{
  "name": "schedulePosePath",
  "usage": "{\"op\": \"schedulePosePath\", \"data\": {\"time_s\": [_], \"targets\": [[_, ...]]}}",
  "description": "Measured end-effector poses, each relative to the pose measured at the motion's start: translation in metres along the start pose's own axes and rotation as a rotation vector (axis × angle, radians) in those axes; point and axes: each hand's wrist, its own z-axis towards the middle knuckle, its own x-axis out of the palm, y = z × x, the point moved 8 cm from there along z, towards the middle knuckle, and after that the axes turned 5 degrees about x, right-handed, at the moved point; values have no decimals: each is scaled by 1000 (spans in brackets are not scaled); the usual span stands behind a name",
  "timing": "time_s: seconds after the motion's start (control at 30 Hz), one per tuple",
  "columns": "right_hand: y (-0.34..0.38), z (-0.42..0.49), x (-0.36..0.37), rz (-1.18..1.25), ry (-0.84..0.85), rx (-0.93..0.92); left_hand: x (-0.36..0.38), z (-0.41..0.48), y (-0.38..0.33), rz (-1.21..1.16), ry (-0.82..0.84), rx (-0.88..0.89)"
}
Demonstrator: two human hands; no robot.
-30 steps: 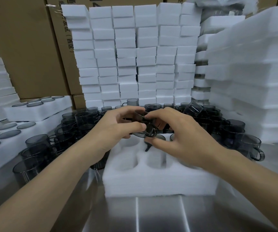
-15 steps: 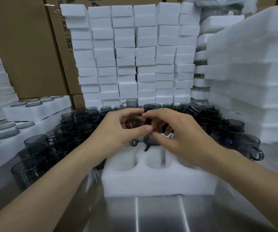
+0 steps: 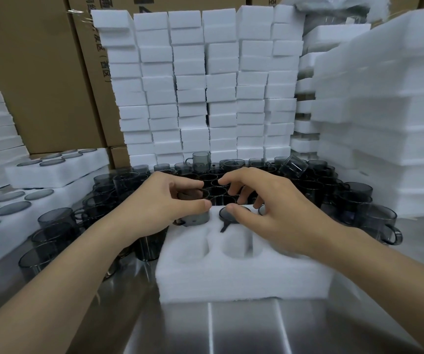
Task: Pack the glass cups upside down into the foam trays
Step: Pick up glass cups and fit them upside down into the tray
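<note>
Smoky glass cup (image 3: 193,208) gripped by left hand (image 3: 166,200), entering foam tray (image 3: 244,272); right hand (image 3: 269,205) open; next press it down.

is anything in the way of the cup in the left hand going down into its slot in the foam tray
Nothing visible blocks it. The left hand holds the glass cup at the far-left pocket of the foam tray, partly lowered in. The right hand rests at the neighbouring seated cup, clear of that pocket.
</note>
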Motion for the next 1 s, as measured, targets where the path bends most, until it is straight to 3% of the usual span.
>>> {"op": "schedulePosePath", "data": {"time_s": [0.17,0.47,0.7,0.9,1.0], "targets": [[-1,1,1,-4,13,12,10,-1,1,-40,49,13],[-3,0,3,-20,40,33,35,-6,-2,228,172,35],[-7,1,6,-25,50,38,52,-13,14,519,435,-73],[-7,1,7,-29,61,39,52,-12,-2,450,360,52],[-7,1,8,-9,62,42,67,-20,-2,415,514,8]]}}
